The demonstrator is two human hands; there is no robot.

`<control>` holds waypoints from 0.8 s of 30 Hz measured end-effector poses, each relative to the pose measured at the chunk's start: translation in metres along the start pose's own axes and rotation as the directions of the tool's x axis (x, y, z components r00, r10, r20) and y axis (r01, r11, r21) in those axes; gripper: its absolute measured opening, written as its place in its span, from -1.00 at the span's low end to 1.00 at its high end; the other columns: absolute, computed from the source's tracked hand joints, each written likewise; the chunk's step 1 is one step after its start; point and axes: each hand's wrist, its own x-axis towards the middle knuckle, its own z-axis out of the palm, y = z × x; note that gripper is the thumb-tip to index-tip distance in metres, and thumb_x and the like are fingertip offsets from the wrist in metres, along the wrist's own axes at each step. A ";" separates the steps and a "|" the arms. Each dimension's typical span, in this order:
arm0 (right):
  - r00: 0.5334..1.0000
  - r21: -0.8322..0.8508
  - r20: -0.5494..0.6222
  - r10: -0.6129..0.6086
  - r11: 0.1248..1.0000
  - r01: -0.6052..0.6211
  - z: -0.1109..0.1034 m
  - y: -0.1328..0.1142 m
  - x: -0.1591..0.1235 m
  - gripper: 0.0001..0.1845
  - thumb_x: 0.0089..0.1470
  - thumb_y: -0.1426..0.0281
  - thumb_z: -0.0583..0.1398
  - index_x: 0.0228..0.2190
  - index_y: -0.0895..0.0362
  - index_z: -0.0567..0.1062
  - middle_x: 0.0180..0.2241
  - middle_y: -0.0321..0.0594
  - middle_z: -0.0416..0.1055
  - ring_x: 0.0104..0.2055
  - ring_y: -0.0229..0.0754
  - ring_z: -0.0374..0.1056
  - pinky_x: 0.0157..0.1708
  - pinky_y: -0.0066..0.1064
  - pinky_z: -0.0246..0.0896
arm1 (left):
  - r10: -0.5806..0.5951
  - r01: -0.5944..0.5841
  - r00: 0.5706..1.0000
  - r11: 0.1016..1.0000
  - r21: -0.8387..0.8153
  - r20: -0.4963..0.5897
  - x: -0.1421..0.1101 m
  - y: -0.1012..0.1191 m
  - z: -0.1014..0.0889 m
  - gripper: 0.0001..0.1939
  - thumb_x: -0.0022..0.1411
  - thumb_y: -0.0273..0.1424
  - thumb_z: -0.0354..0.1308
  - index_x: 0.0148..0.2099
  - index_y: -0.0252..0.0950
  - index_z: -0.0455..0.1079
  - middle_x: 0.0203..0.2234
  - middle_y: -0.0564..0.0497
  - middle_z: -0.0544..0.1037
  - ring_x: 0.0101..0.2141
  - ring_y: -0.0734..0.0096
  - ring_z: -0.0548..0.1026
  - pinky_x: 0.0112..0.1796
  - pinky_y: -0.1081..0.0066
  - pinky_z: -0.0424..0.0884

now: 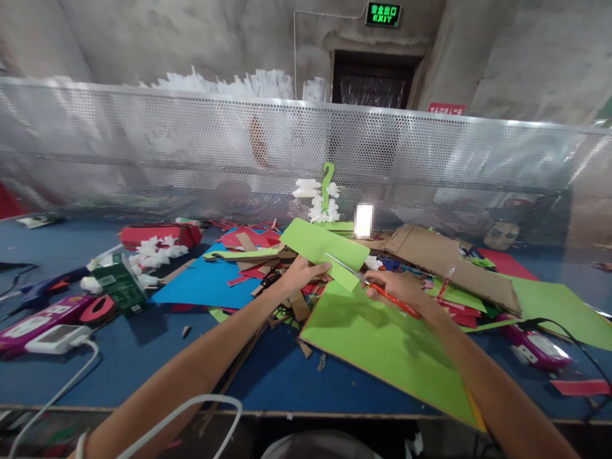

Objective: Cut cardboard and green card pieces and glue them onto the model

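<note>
A light lime-green oblong paper piece point(315, 241) is lying just beyond the left hand point(302, 275), which is pinching its lower edge with the thumb on top. The right hand point(394, 287) is gripping orange-red-handled metal scissors point(382, 293), whose blades are crossing the paper piece and pointing toward the upper left.

Below the 2 hands, a large lime-green sheet point(377, 344) is covering part of the dark blue surface point(167, 370). A bright blue sheet point(205, 284) is lying to the left, beside red paper scraps point(248, 237); a brown cardboard panel point(454, 268) is resting to the right. A dark green printed box point(118, 284) is standing farther left, near white flower-like pieces point(153, 255). Behind, a perforated metal screen point(191, 140) is spanning the room, and a green EXIT sign point(383, 14) is glowing above a dark doorway point(375, 83).

The paper piece is hiding some left fingers, the right hand is covering part of the scissor handles, and a pixelated white patch point(364, 221) is masking something unreadable. Both forearms are running out of view.
</note>
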 end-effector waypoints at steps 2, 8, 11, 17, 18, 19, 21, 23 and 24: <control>1.000 0.027 -0.004 -0.016 0.999 0.017 0.001 0.000 0.001 -0.51 0.17 -0.09 0.20 -0.25 0.10 0.48 -0.46 -0.25 0.42 -0.47 -0.18 0.22 -0.45 -0.37 0.04 | -0.041 0.041 0.999 0.999 -0.033 0.011 0.000 -0.002 0.000 -0.49 -0.17 -0.07 0.57 -0.39 -0.35 0.48 -0.54 -0.03 0.61 -0.51 0.31 0.59 -0.34 0.29 0.63; 1.000 0.012 0.004 0.026 1.000 -0.026 0.000 -0.002 0.001 -0.47 0.16 -0.12 0.19 -0.30 0.12 0.48 -0.50 -0.29 0.37 -0.49 -0.21 0.19 -0.46 -0.39 0.01 | -0.076 0.076 0.997 0.995 -0.066 0.011 0.000 -0.004 -0.001 -0.50 -0.17 -0.10 0.58 -0.36 -0.36 0.49 -0.50 -0.04 0.62 -0.49 0.33 0.59 -0.30 0.28 0.63; 1.000 0.031 -0.006 0.026 0.999 -0.025 0.003 0.001 0.003 -0.52 0.16 -0.08 0.21 -0.33 0.11 0.48 -0.52 -0.26 0.36 -0.49 -0.19 0.19 -0.47 -0.37 0.00 | -0.090 0.090 0.996 0.993 -0.079 0.005 -0.001 -0.004 0.000 -0.50 -0.16 -0.11 0.58 -0.34 -0.36 0.49 -0.49 -0.04 0.63 -0.50 0.34 0.58 -0.29 0.28 0.63; 1.000 0.082 -0.007 -0.010 0.997 0.010 0.006 0.007 0.006 -0.52 0.14 -0.08 0.23 -0.32 0.12 0.48 -0.50 -0.28 0.35 -0.48 -0.21 0.18 -0.47 -0.39 0.02 | -0.065 0.066 0.998 0.997 -0.033 0.021 -0.001 -0.001 -0.002 -0.49 -0.13 -0.05 0.55 -0.35 -0.35 0.50 -0.52 -0.03 0.63 -0.49 0.29 0.59 -0.32 0.29 0.62; 1.000 0.070 -0.007 -0.004 0.998 0.004 0.005 0.007 0.005 -0.51 0.15 -0.08 0.23 -0.31 0.12 0.49 -0.49 -0.29 0.36 -0.47 -0.21 0.19 -0.47 -0.39 0.02 | -0.040 0.040 0.999 0.999 -0.023 0.014 0.000 0.000 -0.004 -0.48 -0.10 -0.04 0.53 -0.30 -0.35 0.51 -0.47 -0.05 0.65 -0.48 0.29 0.60 -0.33 0.28 0.61; 1.000 0.052 -0.007 0.006 0.999 -0.006 0.003 0.006 0.004 -0.51 0.15 -0.08 0.23 -0.30 0.12 0.49 -0.49 -0.29 0.37 -0.47 -0.21 0.20 -0.45 -0.39 0.03 | -0.002 0.002 1.000 1.000 -0.010 -0.006 0.000 0.001 -0.006 -0.47 -0.06 -0.03 0.51 -0.25 -0.35 0.51 -0.41 -0.07 0.67 -0.45 0.27 0.61 -0.32 0.28 0.61; 1.000 0.019 -0.007 0.028 0.999 -0.028 0.001 0.004 0.003 -0.51 0.15 -0.08 0.22 -0.29 0.12 0.48 -0.47 -0.30 0.39 -0.46 -0.21 0.22 -0.44 -0.40 0.03 | 0.096 -0.093 0.993 0.995 0.031 -0.076 0.002 0.002 -0.012 -0.44 -0.03 -0.03 0.49 -0.15 -0.35 0.51 -0.30 -0.10 0.68 -0.36 0.24 0.63 -0.28 0.28 0.60; 1.000 0.019 -0.005 0.028 0.999 -0.028 0.001 0.005 0.002 -0.50 0.15 -0.09 0.21 -0.29 0.12 0.48 -0.47 -0.30 0.40 -0.45 -0.21 0.23 -0.43 -0.41 0.03 | 0.169 -0.160 0.978 0.983 0.086 -0.121 0.004 0.002 -0.016 -0.45 -0.03 -0.04 0.48 -0.14 -0.34 0.51 -0.28 -0.10 0.68 -0.31 0.22 0.62 -0.26 0.30 0.59; 1.000 0.028 -0.002 0.017 0.999 -0.017 0.002 0.006 0.003 -0.49 0.15 -0.10 0.21 -0.29 0.12 0.48 -0.47 -0.30 0.40 -0.45 -0.20 0.23 -0.43 -0.41 0.03 | 0.182 -0.169 0.976 0.980 0.105 -0.123 0.005 0.001 -0.017 -0.46 -0.03 -0.04 0.48 -0.16 -0.34 0.50 -0.31 -0.09 0.67 -0.33 0.23 0.62 -0.28 0.30 0.58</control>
